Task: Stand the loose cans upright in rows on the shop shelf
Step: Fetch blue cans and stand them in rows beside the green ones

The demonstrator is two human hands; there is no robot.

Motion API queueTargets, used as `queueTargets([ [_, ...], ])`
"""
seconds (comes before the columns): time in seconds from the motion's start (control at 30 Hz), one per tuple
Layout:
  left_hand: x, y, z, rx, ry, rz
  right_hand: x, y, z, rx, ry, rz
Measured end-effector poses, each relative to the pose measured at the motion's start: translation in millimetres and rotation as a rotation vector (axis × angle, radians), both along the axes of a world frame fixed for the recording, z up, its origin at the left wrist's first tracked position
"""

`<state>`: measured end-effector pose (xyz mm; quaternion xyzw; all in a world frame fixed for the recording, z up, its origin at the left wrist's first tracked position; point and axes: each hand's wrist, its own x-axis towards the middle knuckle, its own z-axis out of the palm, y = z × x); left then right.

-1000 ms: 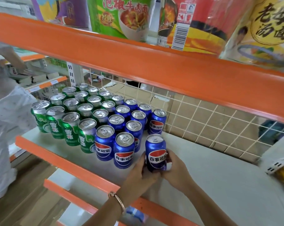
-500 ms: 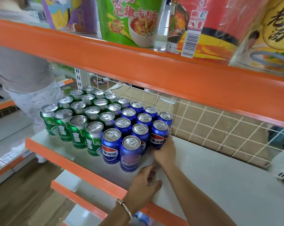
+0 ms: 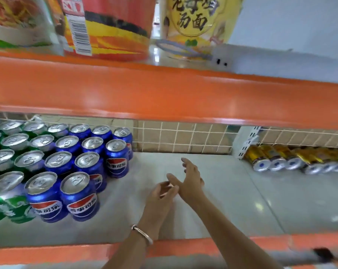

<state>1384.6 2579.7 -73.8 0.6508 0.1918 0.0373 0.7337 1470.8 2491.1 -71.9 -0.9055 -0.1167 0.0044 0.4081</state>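
Note:
Upright blue cola cans (image 3: 116, 159) stand in rows at the left of the white shelf (image 3: 232, 200), with green cans (image 3: 11, 202) further left. Several gold cans (image 3: 265, 160) lie on their sides in a row at the far right, bottoms facing me. My left hand (image 3: 159, 195) hovers over the bare shelf, fingers loosely curled and holding nothing. My right hand (image 3: 190, 178) is just beside it, fingers stretched out toward the right, empty. Both hands are apart from every can.
The orange edge of the upper shelf (image 3: 164, 94) hangs low across the view, carrying large noodle tubs (image 3: 113, 26). A wire grid back panel (image 3: 183, 138) closes the rear. A white upright bracket (image 3: 245, 142) stands in front of the gold cans.
My right hand has left the blue can it set in the row and moved right. My left hand lifted off the shelf. The view swung right, revealing the gold cans.

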Motion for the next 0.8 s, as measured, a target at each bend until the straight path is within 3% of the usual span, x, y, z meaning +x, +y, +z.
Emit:
queueTargets([
  [0.3,47,-181,22,-0.137,-0.028,-0.310,-27,-214,23,0.154,-0.026,-0.409],
  [0.43,43,-271,28,-0.341,0.039,-0.431,-47,-297,34,0.212,-0.026,-0.496],
  [0.8,28,-471,38,-0.377,0.020,-0.627,-76,-493,37,0.357,0.129,-0.655],
])
